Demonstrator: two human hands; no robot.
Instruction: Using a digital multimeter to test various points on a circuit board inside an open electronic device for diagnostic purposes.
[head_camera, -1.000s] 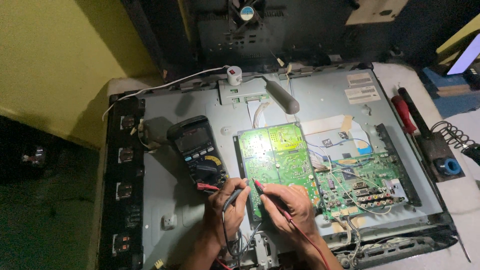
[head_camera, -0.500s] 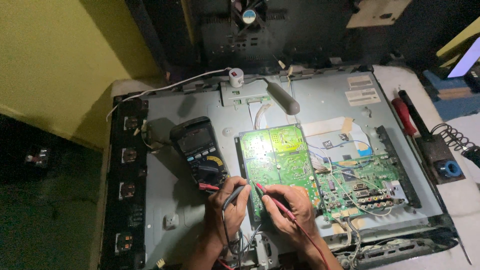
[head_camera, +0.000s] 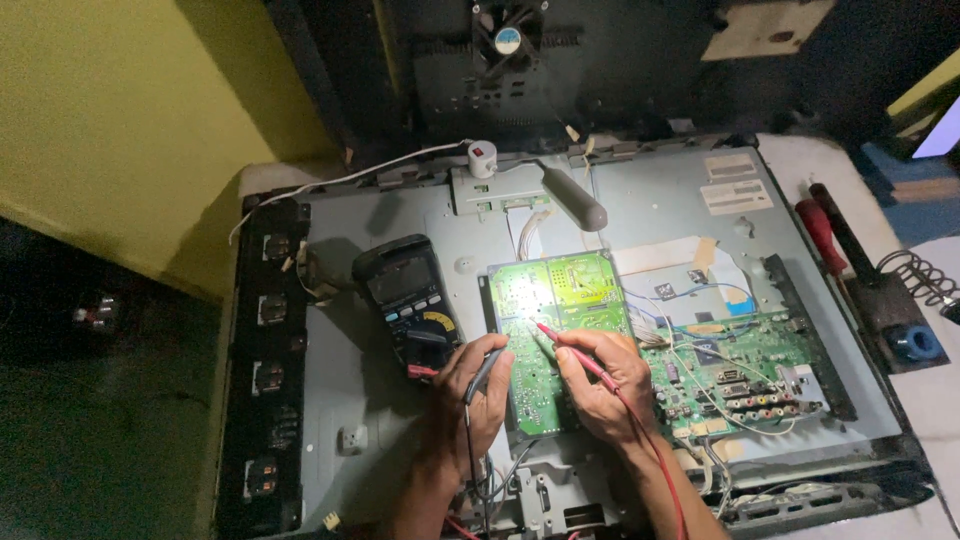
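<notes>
My left hand (head_camera: 470, 395) grips a black test probe (head_camera: 484, 372) whose tip rests at the left edge of a green circuit board (head_camera: 560, 300). My right hand (head_camera: 600, 380) pinches a red test probe (head_camera: 565, 345), its tip touching the lit middle of that board. A dark multimeter (head_camera: 405, 295) with a yellow dial lies just left of the board, above my left hand. Red and black leads run from the meter towards my wrists. The board is mounted on the grey metal back of an opened flat television (head_camera: 380, 400).
A second green board (head_camera: 735, 375) with coloured sockets and loose wires sits right of my right hand. A grey-handled tool (head_camera: 575, 200) lies above the boards. A red screwdriver (head_camera: 822, 235) and a soldering iron stand (head_camera: 915, 300) are at the right. Behind stands a black casing with a fan (head_camera: 508, 40).
The red probe tip has slid slightly up and left on the green board. My left hand has barely shifted. The view has tilted a little downward.
</notes>
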